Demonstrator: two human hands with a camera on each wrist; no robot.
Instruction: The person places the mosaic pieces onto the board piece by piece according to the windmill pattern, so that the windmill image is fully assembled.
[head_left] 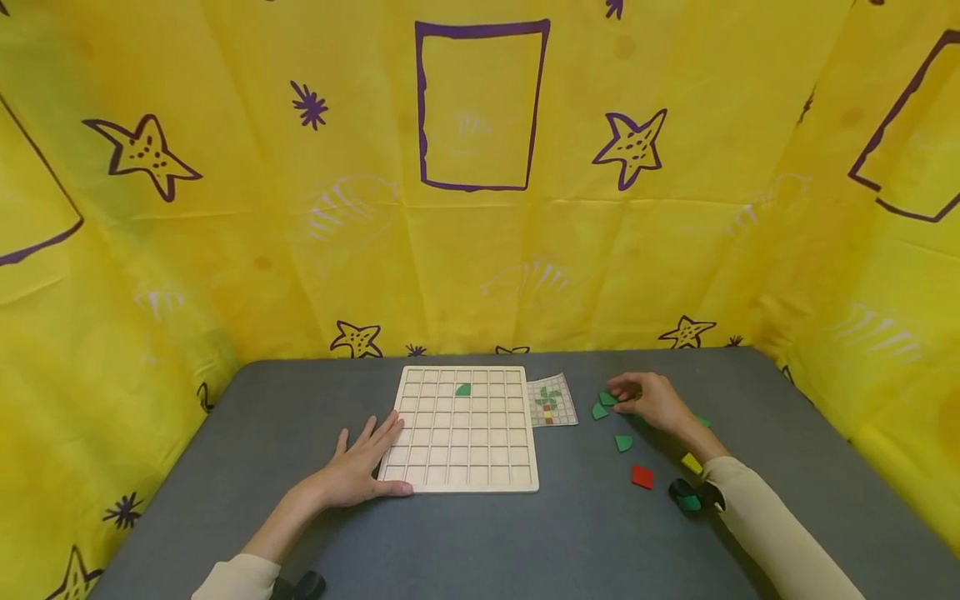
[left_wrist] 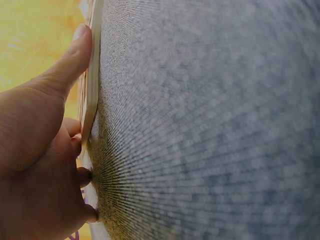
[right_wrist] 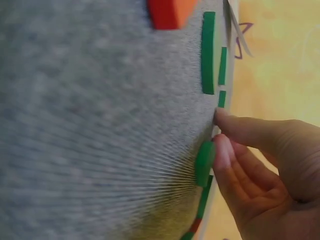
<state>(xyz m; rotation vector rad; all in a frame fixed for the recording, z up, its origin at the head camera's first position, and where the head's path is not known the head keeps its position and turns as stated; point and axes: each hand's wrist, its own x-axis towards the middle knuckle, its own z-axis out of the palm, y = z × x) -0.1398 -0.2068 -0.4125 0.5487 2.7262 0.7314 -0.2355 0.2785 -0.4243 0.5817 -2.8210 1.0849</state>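
Note:
A pale wooden grid board (head_left: 437, 457) lies on the table with one green quarter-round tile (head_left: 463, 389) in an upper cell. My left hand (head_left: 358, 471) rests along the board's left edge, fingers spread, thumb on its near corner. The right hand (head_left: 651, 402) reaches down among loose green tiles right of the board. Its thumb and fingertips are slightly apart near a green tile (head_left: 607, 399), with another green tile (head_left: 599, 411) just nearer. In the right wrist view, a green tile (right_wrist: 204, 164) stands right by the index fingertip, and nothing shows gripped.
A pattern card (head_left: 567, 412) adjoins the board's right side. Nearer on the grey table (head_left: 480, 550) lie a green tile (head_left: 624, 443), a red square tile (head_left: 642, 477) and a yellow tile (head_left: 692, 463). Yellow printed cloth (head_left: 480, 275) walls the table's back and sides.

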